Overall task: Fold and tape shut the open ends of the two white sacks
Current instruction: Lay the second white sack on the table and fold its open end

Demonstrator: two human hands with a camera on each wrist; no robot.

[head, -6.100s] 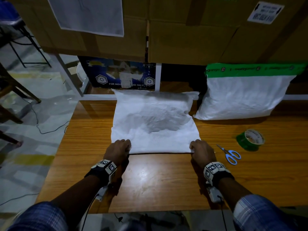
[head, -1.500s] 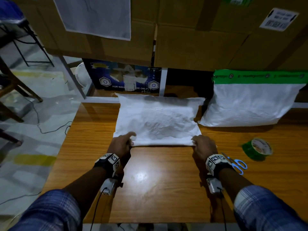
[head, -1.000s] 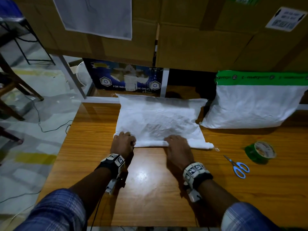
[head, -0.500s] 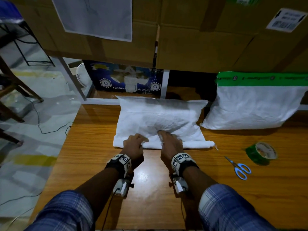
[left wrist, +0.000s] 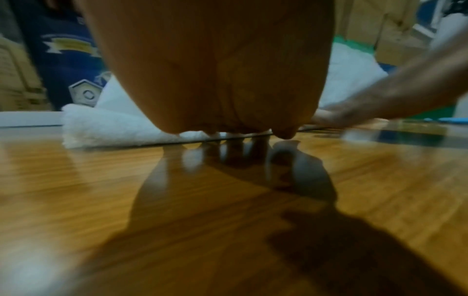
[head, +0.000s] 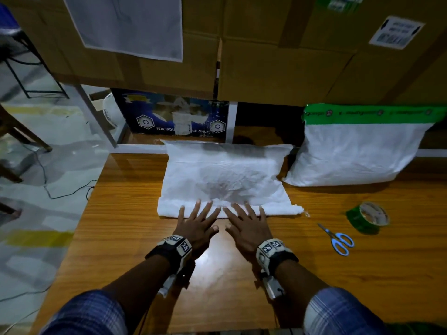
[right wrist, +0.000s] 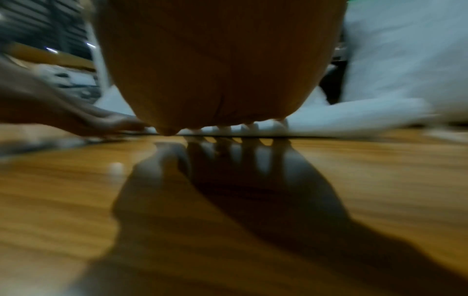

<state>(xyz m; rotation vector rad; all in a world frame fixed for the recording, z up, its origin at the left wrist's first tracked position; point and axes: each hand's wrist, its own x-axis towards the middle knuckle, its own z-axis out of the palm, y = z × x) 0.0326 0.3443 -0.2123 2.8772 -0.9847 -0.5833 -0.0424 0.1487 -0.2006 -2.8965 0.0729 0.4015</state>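
Both wrist views are blurred and mostly filled by the underside of a palm, so little of the fingers shows there beyond their tips against white cloth. Only the head view shows the whole layout: the near sack (head: 225, 180) lies flat on the counter (head: 121, 238), its near edge rolled into a fold (head: 280, 210), with the left hand (head: 197, 224) and right hand (head: 246, 226) side by side, fingers spread straight and pressing on the fold, holding nothing. The left wrist view shows the thick rolled end (left wrist: 106, 128) from low down, which the head view flattens. The second sack (head: 355, 153) stands at the back right, its top sealed with green tape (head: 367, 114); its right edge is cut off by the frame. The tape roll (head: 368, 216) and blue-handled scissors (head: 339, 240) lie to the right, well apart from the hands; in the left wrist view the scissors are only a blue smear.
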